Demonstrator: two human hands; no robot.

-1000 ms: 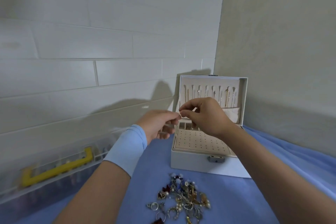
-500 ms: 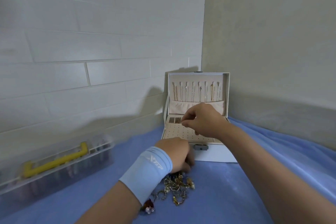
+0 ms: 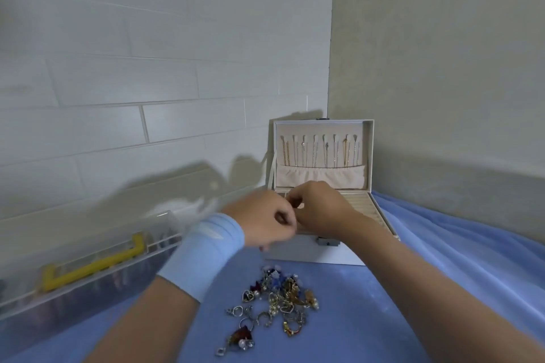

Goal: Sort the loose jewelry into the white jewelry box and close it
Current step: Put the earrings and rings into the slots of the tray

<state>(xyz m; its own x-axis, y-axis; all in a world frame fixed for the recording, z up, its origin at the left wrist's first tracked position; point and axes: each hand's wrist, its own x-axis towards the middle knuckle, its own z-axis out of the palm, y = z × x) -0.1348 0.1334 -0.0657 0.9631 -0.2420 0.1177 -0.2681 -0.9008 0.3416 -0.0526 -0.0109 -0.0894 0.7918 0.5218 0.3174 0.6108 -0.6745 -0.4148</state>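
Observation:
The white jewelry box [image 3: 298, 256] stands open in the corner on a blue cloth. Its raised lid [image 3: 370, 153] has several thin necklaces hanging inside above a beige pouch. My left hand [image 3: 265, 222], with a light blue wristband, and my right hand [image 3: 323, 211] meet fingertip to fingertip over the box's front tray. Both have curled, pinching fingers. Whatever is pinched between them is too small to make out. A pile of loose jewelry [image 3: 274, 300] with rings, earrings and charms lies on the cloth in front of the box, below my hands.
A clear plastic case with a yellow handle [image 3: 91, 265] lies along the tiled wall on the left. A beige wall closes off the right side behind the box. The blue cloth [image 3: 442, 268] is rumpled at the right.
My left hand dropped to the jewelry pile half a second ago and has come back up to meet my right hand over the box. The camera has tilted slightly.

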